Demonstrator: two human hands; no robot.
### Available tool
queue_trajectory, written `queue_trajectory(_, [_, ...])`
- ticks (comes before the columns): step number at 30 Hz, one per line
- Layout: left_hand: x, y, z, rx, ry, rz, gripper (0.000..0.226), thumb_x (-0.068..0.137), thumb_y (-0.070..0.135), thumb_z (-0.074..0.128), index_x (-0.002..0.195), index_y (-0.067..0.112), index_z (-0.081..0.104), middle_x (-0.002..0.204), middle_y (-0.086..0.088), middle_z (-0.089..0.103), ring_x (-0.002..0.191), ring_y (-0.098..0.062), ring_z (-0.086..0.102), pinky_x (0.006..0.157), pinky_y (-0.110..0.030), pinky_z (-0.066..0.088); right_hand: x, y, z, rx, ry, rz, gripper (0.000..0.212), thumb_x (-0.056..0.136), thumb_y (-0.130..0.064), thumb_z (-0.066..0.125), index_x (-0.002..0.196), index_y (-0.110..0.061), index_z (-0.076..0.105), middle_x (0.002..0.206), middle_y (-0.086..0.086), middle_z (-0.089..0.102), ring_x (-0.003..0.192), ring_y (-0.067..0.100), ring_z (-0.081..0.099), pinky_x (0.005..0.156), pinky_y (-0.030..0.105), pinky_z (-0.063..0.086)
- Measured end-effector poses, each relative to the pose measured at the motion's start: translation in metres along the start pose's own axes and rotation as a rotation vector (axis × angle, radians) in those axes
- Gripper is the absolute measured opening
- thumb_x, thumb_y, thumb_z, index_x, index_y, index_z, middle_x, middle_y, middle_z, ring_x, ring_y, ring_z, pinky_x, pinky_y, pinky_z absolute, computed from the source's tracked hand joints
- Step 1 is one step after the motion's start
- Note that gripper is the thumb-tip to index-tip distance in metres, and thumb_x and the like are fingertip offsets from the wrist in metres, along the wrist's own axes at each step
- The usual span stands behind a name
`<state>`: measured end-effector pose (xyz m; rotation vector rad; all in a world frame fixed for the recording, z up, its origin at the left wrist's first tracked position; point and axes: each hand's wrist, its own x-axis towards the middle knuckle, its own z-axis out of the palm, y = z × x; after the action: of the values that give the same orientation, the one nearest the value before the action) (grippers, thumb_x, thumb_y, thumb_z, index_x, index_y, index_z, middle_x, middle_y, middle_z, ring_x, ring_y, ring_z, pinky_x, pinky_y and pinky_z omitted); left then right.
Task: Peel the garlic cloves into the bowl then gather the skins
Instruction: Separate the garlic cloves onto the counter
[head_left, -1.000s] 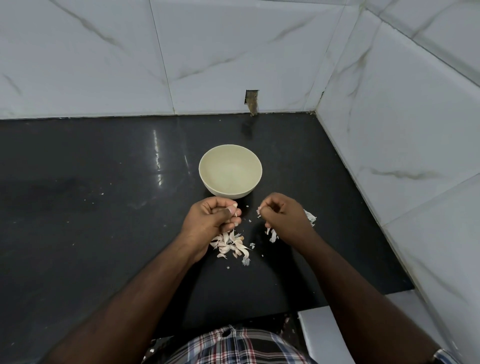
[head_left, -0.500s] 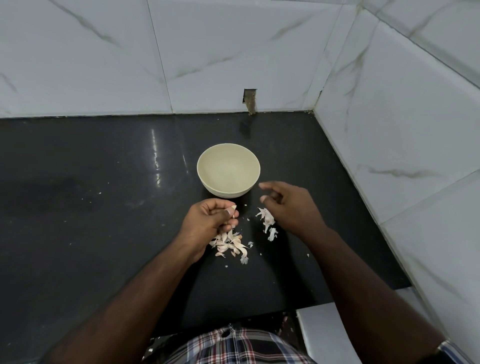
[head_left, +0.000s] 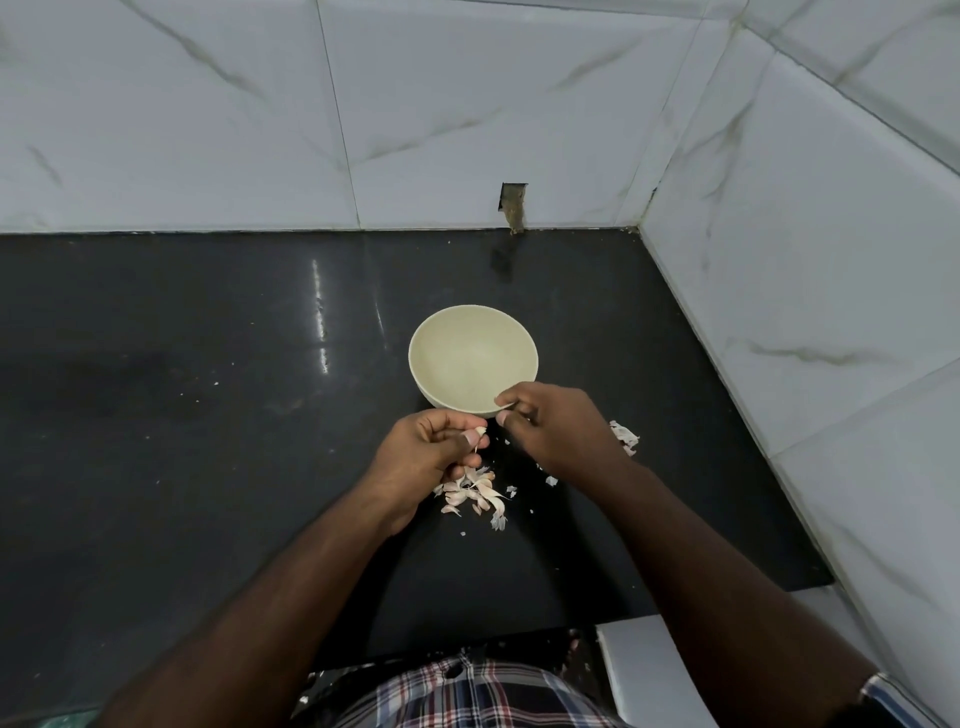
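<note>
The left hand (head_left: 431, 449) pinches a garlic clove (head_left: 480, 432) beside the bowl (head_left: 472, 358); the right hand (head_left: 558, 428) fingers curl on what looks like skin. Loose skins (head_left: 475, 493) lie on the counter (head_left: 208, 415) — a flick could send them into the bowl.

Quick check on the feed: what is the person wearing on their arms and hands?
Both forearms are bare, with no sleeves showing, and the left hand and right hand wear no gloves. A band, possibly a watch, sits on the right wrist at the frame's corner.

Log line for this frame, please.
stage: peeling | left hand: holds garlic clove | right hand: pinches skin | bowl: looks empty
</note>
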<state>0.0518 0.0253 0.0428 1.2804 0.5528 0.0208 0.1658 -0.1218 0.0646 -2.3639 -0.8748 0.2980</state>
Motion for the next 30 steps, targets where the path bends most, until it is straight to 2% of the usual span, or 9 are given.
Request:
queue_trajectory(2, [0.000,-0.001,0.000,0.007,-0.013,-0.008,0.014,0.095,0.002,0.063,0.107,0.002,0.070,0.088,-0.009,0.074,0.065,-0.011,0.062,0.057,-0.022,0.046,-0.005,0.001,0.000,0.079,0.009,0.019,0.023,0.092,-0.023,0.066,0.113,-0.028,0.072,0.076,-0.018,0.065,0.071,-0.002,0.057,0.077,0.022,0.047])
queue_trajectory(4, [-0.001,-0.003,0.000,0.011,-0.022,-0.016,0.014,0.095,0.003,0.063,0.106,0.005,0.071,0.088,-0.008,0.074,0.065,-0.011,0.061,0.057,-0.021,0.045,-0.010,0.003,-0.002,0.218,0.050,0.075,0.018,0.090,-0.022,0.069,0.105,-0.031,0.074,0.072,-0.013,0.067,0.068,0.003,0.062,0.075,0.025,0.051])
queue_trajectory(7, [-0.003,-0.005,0.001,-0.013,-0.035,-0.018,0.013,0.093,0.002,0.064,0.105,0.005,0.069,0.086,-0.008,0.074,0.063,-0.011,0.060,0.054,-0.021,0.043,-0.022,0.002,-0.005,0.502,0.051,0.180,0.010,0.088,-0.013,0.072,0.088,-0.024,0.073,0.070,-0.005,0.071,0.058,0.012,0.064,0.060,0.033,0.055])
queue_trajectory(10, [-0.004,-0.004,0.003,-0.039,-0.035,-0.005,0.010,0.091,-0.001,0.065,0.100,0.005,0.064,0.080,-0.009,0.073,0.060,-0.013,0.061,0.051,-0.021,0.041,-0.033,-0.004,0.000,0.677,-0.051,0.221,0.005,0.089,-0.009,0.073,0.092,-0.013,0.074,0.067,-0.004,0.070,0.056,0.010,0.061,0.050,0.016,0.044])
queue_trajectory(11, [-0.005,-0.003,0.003,-0.027,-0.036,0.007,0.009,0.091,-0.001,0.066,0.097,0.005,0.064,0.078,-0.008,0.073,0.060,-0.013,0.061,0.050,-0.022,0.040,-0.034,-0.005,0.003,0.714,-0.066,0.230,0.007,0.089,-0.010,0.074,0.095,-0.012,0.074,0.067,-0.004,0.070,0.057,0.010,0.061,0.049,0.015,0.042])
queue_trajectory(16, [-0.007,0.000,0.007,0.015,-0.041,0.065,0.007,0.090,-0.001,0.066,0.090,0.006,0.066,0.069,-0.005,0.070,0.056,-0.011,0.058,0.050,-0.021,0.039,-0.036,-0.009,0.006,0.810,-0.098,0.226,0.003,0.090,-0.006,0.071,0.090,-0.008,0.074,0.065,-0.005,0.071,0.056,0.007,0.055,0.047,0.015,0.038])
queue_trajectory(20, [-0.007,0.000,0.006,0.023,-0.045,0.077,0.009,0.090,-0.001,0.066,0.089,0.008,0.068,0.071,-0.008,0.071,0.056,-0.011,0.058,0.051,-0.021,0.040,-0.036,-0.008,0.006,0.873,-0.148,0.220,0.005,0.092,-0.005,0.067,0.089,-0.006,0.071,0.070,-0.003,0.072,0.059,0.011,0.052,0.049,0.022,0.034])
queue_trajectory(23, [-0.008,-0.001,0.006,0.021,-0.059,0.071,0.009,0.091,-0.002,0.065,0.090,0.007,0.068,0.072,-0.009,0.071,0.055,-0.010,0.057,0.051,-0.021,0.039,-0.035,-0.005,0.007,0.889,-0.197,0.209,0.008,0.093,-0.003,0.064,0.088,-0.007,0.069,0.068,-0.004,0.070,0.057,0.009,0.054,0.048,0.021,0.035])
queue_trajectory(30, [-0.011,-0.003,0.006,-0.024,-0.079,0.041,0.009,0.092,-0.001,0.063,0.091,0.007,0.069,0.076,-0.010,0.072,0.058,-0.010,0.059,0.052,-0.020,0.041,-0.034,-0.003,0.007,0.960,-0.243,0.256,0.013,0.094,-0.002,0.059,0.087,-0.008,0.067,0.079,0.005,0.071,0.057,0.012,0.056,0.048,0.023,0.036])
